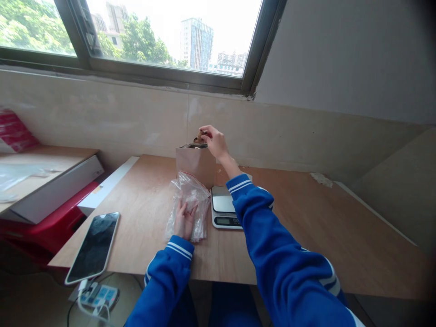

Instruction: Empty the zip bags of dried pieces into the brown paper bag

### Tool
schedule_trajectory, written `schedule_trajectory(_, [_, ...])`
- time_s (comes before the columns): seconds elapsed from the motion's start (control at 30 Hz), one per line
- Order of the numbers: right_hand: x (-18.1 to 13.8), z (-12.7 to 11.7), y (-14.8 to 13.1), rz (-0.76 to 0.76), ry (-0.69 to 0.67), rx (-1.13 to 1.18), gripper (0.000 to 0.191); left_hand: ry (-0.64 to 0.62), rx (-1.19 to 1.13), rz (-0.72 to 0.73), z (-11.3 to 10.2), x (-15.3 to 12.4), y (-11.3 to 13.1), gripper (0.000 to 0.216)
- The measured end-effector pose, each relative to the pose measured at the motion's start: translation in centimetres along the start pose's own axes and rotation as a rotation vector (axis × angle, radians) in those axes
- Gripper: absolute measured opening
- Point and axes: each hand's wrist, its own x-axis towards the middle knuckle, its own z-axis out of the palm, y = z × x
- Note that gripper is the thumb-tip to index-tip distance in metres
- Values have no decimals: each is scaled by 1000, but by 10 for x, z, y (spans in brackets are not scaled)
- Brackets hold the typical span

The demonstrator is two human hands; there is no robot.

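Note:
My right hand (215, 141) is raised at the mouth of a light brown box (192, 161) by the wall. Its fingertips pinch a small brown piece (199, 136) that looks like a dried mushroom. Dark contents show at the box's top, too small to make out. In front of the box, my left hand (185, 222) grips a clear plastic bag (187, 186), its fingers partly covered by the crinkled film. A white kitchen scale (223, 200) with a small display stands right of the bag, partly hidden by my right sleeve.
On the wooden table (143, 204), a tablet or large phone (93, 247) lies near the left edge. Below it hangs a power strip (100, 295) with white cables. A crumpled whitish scrap (321, 180) lies at the back right. Another table (51, 156) stands at left, above a red stool (47, 240).

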Motion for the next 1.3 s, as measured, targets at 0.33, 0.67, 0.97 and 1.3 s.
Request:
schedule_trajectory(0.33, [-17,-6,15,50,-85,-7,18,-5,5,-22,3,-2,2,52])
schedule_trajectory(0.67, [-19,-8,14,70,-263,-462,27,13,22,-48,7,-4,4,51])
schedule_trajectory(0.97, [-20,-8,12,156,-300,-599,51,-10,62,-56,9,-6,4,56])
schedule_trajectory(1.3, [-81,-9,-45,59,-81,-252,43,4,248,38,4,-4,-2,39])
